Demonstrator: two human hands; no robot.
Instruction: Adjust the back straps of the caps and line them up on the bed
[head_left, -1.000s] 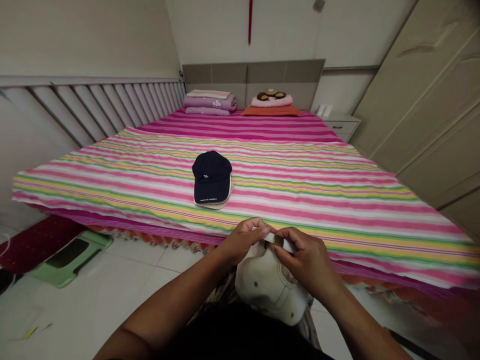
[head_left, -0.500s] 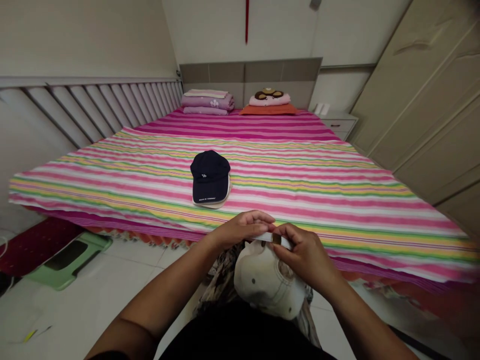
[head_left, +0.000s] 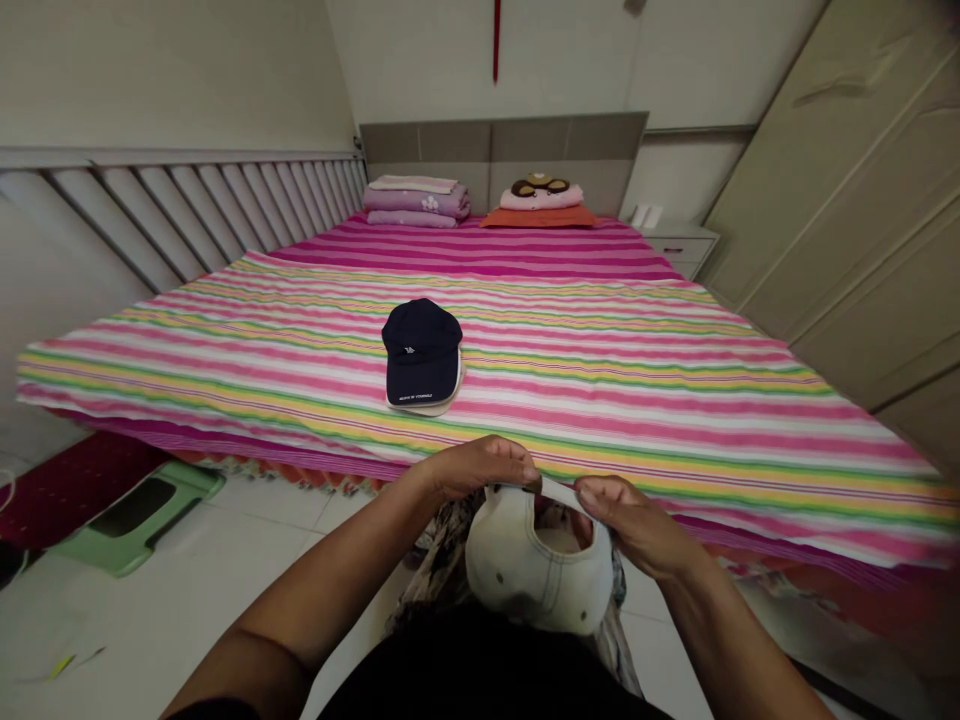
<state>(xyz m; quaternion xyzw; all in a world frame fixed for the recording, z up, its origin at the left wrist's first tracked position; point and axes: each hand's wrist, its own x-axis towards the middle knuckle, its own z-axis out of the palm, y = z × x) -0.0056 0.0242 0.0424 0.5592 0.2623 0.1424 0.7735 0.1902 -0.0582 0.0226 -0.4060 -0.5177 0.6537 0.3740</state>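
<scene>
A cream baseball cap [head_left: 517, 575] hangs between my hands in front of my body, its back opening facing up toward me. My left hand [head_left: 484, 467] pinches the left end of its adjusting strap [head_left: 559, 491]. At the strap's right end my right hand [head_left: 622, 515] grips with thumb and fingers, close to the opening's edge. The strap spans the gap between both hands. Beyond them, a navy cap [head_left: 421, 350] with white lettering on its brim lies on the bed, over a pale cap [head_left: 454, 400] that shows only at its edge.
The bed [head_left: 675, 400] has a striped sheet. Folded purple bedding [head_left: 416, 203] and a pink-and-orange pile [head_left: 538, 208] sit by the headboard. A green stool [head_left: 139, 515] stands on the floor at left. White rails [head_left: 225, 205] line the left side; a nightstand [head_left: 679, 245] is at back right.
My right hand has moved right along the strap, away from my left hand. The cap's back opening now shows more fully, and the strap's buckle is no longer plainly visible.
</scene>
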